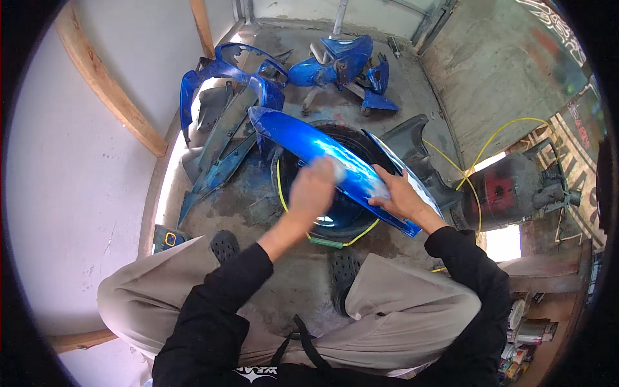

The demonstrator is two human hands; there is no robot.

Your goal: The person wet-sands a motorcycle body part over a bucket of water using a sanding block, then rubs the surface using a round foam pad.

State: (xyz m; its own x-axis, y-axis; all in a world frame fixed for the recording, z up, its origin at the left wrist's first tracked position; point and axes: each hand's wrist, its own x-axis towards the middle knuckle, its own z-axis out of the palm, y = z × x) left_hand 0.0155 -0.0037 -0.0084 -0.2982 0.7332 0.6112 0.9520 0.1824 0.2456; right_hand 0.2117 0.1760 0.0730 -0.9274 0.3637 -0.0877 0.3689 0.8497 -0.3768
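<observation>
A long, curved, glossy blue vehicle body panel point(290, 137) lies slantwise over a black tub point(274, 173), its far end up to the left. My right hand point(403, 195) grips the panel toward its near right end, the thumb at the lower edge and the fingers over the top. On the panel's middle rests my left hand point(313, 188), closed and blurred by motion. A small pale thing point(339, 170) shows at its fingertips, too smeared to name. The tub has a yellow handle with a green grip point(327, 243). Another shiny panel point(393, 155) leans at the tub's right side.
More blue body panels point(271, 93) and a blue assembly point(335, 64) lie at the back. Dark strips point(216, 171) lean at left. A dark panel point(412, 145), a yellow hose point(477, 155) and a red-and-black tank point(500, 190) are at right. A phone point(169, 238) is near my left knee.
</observation>
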